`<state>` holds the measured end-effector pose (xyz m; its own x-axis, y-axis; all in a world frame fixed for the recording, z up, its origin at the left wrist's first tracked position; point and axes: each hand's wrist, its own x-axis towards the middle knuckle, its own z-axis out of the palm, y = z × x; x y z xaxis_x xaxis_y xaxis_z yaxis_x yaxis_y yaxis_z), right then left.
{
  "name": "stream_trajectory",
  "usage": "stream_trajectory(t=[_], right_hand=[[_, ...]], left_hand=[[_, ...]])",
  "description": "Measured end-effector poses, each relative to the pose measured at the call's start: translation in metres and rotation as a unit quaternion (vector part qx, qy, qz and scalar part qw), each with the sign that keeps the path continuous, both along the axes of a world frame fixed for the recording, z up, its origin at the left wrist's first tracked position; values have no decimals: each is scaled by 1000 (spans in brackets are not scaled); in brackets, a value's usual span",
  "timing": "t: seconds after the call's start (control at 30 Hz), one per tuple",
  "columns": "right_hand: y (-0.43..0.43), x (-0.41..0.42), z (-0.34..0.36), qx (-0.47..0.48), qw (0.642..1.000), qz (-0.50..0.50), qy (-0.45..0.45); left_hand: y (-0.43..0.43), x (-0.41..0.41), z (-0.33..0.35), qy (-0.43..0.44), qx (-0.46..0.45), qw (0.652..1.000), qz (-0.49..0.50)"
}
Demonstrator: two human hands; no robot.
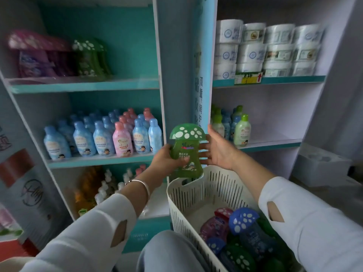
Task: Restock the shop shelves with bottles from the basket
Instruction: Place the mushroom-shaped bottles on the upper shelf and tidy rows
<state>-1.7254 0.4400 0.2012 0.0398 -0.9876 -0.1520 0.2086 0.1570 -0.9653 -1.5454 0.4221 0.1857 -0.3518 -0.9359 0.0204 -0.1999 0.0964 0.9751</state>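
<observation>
Shelving bay at left, teal-edged: on top shelf [84, 86], purple mushroom-cap bottles [39, 54] with green mushroom-cap bottles [90, 57] just beside them to the right, both blurred. One shelf down, rows of blue and pink bottles [102, 136], upright, packed close. On lowest shelf, orange and white bottles [92, 189], too blurred for detail. Left hand [167, 160], silver bracelet [139, 185] at wrist, wrapped round lower body of green bottle [185, 150], thumb across front label. Green bottle upright, white-spotted mushroom cap uppermost, held in air just above far rim of basket [196, 193] and in front of pale blue divider panel [176, 55] between the two bays. Right hand [218, 150] wide, palm toward camera, fingers straight and spread, tips tucked behind right edge of green bottle; actual contact not clear. Ring [209, 154] on one finger. Basket white, slotted, low at centre-right; inside, lying jumbled, blue-capped bottle [243, 220], pink bottle [216, 226], dark green bottles [237, 256]. Right bay: stacked white tubs [265, 50] on upper shelf, yellow price tag [248, 77] on its edge; below, green-capped bottles [242, 130] upright near left end. White box [322, 167] at far right.
</observation>
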Motion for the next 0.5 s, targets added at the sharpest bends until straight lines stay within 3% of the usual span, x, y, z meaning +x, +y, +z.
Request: stream_trajectory(t=[0.17, 0.3, 0.5], right_hand=[[-16, 51, 30, -93, 978, 48, 181], [-36, 109, 71, -191, 958, 55, 208], [-66, 176, 129, -255, 932, 77, 246]], left_hand=[[-16, 43, 47, 86, -67, 992, 68], [-23, 89, 80, 102, -121, 982, 105], [-40, 158, 124, 99, -214, 964, 123]])
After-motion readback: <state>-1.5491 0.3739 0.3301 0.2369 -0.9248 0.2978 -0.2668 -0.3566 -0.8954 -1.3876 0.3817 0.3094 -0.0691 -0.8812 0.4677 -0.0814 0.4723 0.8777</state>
